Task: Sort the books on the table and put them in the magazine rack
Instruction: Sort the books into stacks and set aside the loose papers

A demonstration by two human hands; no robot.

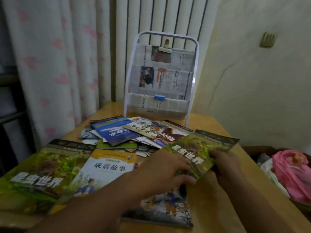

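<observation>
Both hands hold a green insect book [200, 153] above the desk [218, 190]: left hand [161, 170] fingers clamped on its near edge, right hand [225, 163] fingers curled round its right side. The magazine rack [159, 78] stands at 12 o'clock behind a book pile [133, 133].

Dim, yellowish indoor light; soft and blurred throughout (worst at the bent wide-angle edges).

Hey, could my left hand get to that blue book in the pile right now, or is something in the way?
Probably not straight away. Your left hand is gripping the green insect book together with your right hand. The blue-covered book lies uncovered on top of the pile, so once you let go the way looks free.
</observation>
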